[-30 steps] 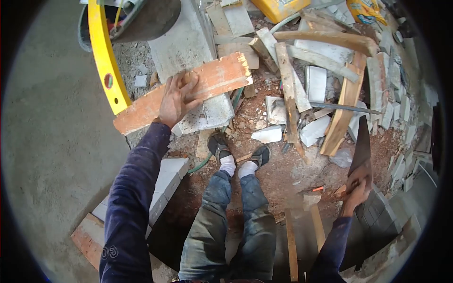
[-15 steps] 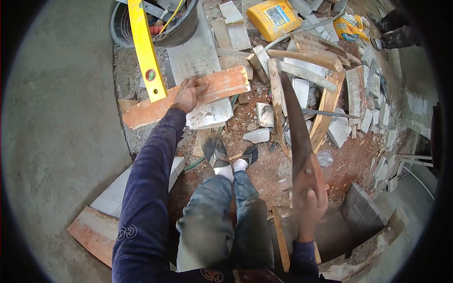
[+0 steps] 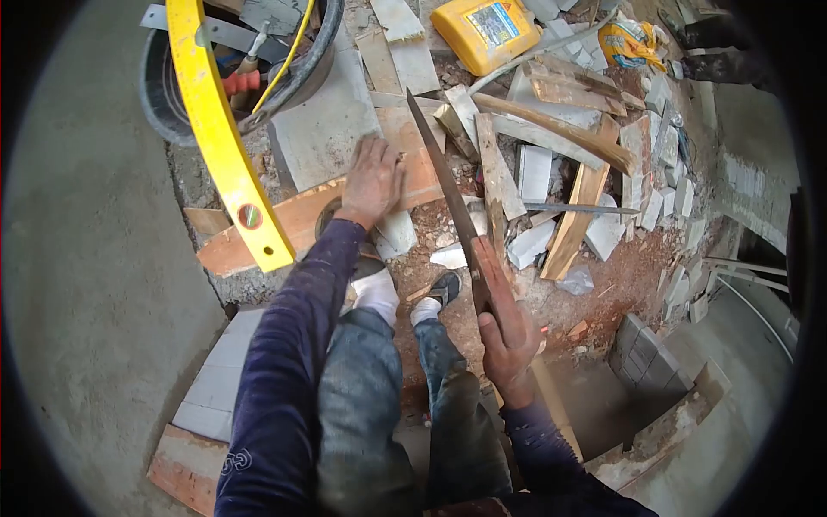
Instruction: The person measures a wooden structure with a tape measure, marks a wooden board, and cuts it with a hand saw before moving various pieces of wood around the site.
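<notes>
My right hand is wrapped round the wooden handle of a handsaw. Its dark blade points up and to the left, the tip over the far part of an orange-faced plank. My left hand lies on that plank with the fingers stretched out. The plank rests across a grey slab. My left shoe, partly hidden behind my forearm, overlaps the plank's near edge beside the hand. A yellow spirit level stands out over the plank's left part.
Behind the plank, a black bucket holds tools. Further back are a yellow jerrycan and a yellow bag. Timber offcuts and broken blocks litter the right side. Another person's legs show at upper right.
The saw has swung left from the right side, its tip now over the plank. My left shoe has come up to the plank. My left hand stays on it, and the view has shifted.
</notes>
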Demonstrator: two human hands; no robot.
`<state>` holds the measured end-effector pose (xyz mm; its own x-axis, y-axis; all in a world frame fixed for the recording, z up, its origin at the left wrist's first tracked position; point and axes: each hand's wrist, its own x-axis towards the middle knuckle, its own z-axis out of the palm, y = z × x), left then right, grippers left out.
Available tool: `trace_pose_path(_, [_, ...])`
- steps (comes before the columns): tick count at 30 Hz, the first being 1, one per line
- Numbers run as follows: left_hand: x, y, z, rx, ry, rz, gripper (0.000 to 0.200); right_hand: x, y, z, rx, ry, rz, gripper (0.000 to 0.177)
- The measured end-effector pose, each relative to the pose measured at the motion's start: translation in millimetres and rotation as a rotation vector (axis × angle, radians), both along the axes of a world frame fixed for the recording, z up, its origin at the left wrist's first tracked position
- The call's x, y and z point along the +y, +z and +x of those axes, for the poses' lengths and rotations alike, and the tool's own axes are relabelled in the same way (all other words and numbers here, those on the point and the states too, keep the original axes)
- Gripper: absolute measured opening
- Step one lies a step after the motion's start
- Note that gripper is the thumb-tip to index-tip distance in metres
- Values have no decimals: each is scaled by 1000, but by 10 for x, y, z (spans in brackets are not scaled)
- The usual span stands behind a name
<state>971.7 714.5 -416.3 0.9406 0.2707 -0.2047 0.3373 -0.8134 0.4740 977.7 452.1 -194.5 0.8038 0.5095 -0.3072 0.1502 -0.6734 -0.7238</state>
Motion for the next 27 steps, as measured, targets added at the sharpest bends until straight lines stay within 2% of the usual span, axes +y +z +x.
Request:
trace_pose_path(1, [-46,-53,64,-153,52,-18,42,55,-39,18,-44,25,-6,44])
trace_pose_path(2, [-85,-99,98,-142,52,-36,42,59,-74,34,-33,23,-24,44])
trace_pose_path(4, [-100,-164,191,-191,57,7,46,28,-174,60,-190,178,-94,53])
trace_pose_path(7, [-113,-177,236,-27,29,74,47,-69,-319,5,-261,189,-115,50])
trace_pose_path(10, [-137,-126,304,72,52,82,50,-28,-256,26,-205,182,-136,47])
trace_pose_path(14, [-133,-144,275,71,66,92,46,11,-231,29,-158,155,-118,48])
trace_pose_path(15, [-116,-164,242,24,55,24,46,22,-228,36,-143,163,-134,49])
trace_pose_path(17, [-90,-54,227,-33,46,-32,50,30,-238,69,-137,172,-139,49])
trace_pose_path(19, [-157,138,62,-68,27,171,67,2,-256,65,-76,174,-168,50])
trace_pose_path(20, [-190,174,-2,-70,24,173,67,-33,-295,55,-77,170,-165,50])
trace_pose_path(22, [-248,250,-169,186,-20,118,82,-100,-384,25,-130,208,-114,49])
trace_pose_path(24, [-225,308,-211,144,11,121,81,-95,-460,-49,-118,209,-93,48])
trace_pose_path(26, [-151,271,-226,191,-27,227,82,-108,-455,-105,-117,218,-81,48])
trace_pose_path(27, [-111,188,-305,109,-30,227,83,-99,-428,-123,-87,202,-112,48])
